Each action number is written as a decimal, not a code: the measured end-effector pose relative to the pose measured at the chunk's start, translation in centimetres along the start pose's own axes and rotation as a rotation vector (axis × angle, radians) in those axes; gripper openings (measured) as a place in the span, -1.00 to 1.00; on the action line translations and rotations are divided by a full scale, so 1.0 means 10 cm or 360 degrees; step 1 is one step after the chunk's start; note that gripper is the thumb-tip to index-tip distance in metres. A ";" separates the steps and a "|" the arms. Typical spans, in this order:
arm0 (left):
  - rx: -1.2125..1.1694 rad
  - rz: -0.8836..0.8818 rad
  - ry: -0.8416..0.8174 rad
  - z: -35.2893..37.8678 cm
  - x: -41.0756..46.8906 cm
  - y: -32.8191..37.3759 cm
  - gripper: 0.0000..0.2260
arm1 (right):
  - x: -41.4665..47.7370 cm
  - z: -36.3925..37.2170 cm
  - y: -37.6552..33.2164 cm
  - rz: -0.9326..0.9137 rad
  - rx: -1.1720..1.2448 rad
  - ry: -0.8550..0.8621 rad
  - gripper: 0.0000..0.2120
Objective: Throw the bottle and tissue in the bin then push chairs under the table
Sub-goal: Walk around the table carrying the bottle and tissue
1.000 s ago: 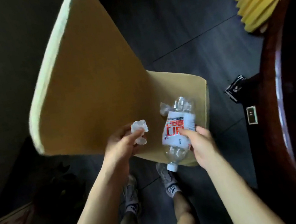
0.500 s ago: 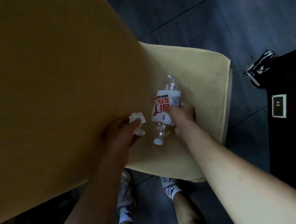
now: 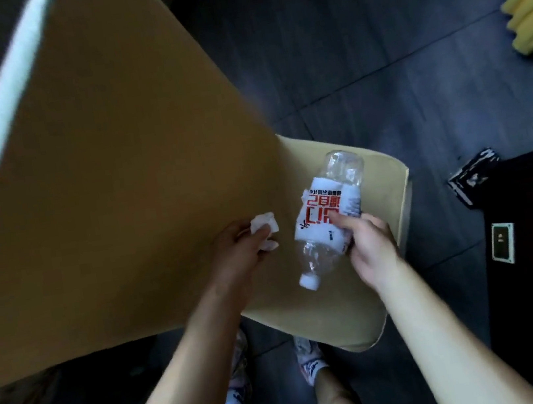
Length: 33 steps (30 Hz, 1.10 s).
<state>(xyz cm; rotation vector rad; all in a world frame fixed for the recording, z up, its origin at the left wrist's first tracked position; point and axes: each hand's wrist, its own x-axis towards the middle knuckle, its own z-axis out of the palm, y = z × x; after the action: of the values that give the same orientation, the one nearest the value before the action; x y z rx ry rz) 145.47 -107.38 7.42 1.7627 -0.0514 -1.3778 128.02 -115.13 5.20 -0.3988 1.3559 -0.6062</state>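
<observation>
Above the chair seat (image 3: 385,288), the right hand (image 3: 369,248) grips the bottle (image 3: 326,217) at its label — empty, crumpled (light, probably slippery); the left hand (image 3: 241,250) pinches the soft tissue (image 3: 263,224).

Tissue (image 3: 264,228) left of bottle (image 3: 329,215), seemingly above chair (image 3: 383,184).

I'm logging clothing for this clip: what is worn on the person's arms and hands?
Nothing shows: the left hand and right hand are bare, no gloves, rings or watch visible; the left forearm and right forearm show no sleeve up to the frame's edge.
</observation>
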 end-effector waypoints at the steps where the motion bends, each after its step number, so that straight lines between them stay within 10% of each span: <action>1: -0.0005 0.0006 -0.0006 0.02 -0.03 0.01 -0.91 | -0.09 -0.04 -0.03 0.0007 0.0006 -0.0080 -0.79; 18: -0.0429 0.0691 -0.0058 -1.29 -2.17 1.46 -0.63 | -2.55 1.34 -1.06 -0.0465 -0.0258 -0.0720 -0.68; 33: -0.0698 0.0868 -0.0056 -4.02 -1.88 2.34 -0.72 | -3.24 4.09 -0.15 -0.0601 -0.0180 -0.0748 -0.72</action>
<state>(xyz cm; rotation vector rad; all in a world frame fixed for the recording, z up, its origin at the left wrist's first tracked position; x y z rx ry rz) 181.11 -88.25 36.99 1.2352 -0.2153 -0.9325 164.67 -99.51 38.90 -0.8460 0.8687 -0.6931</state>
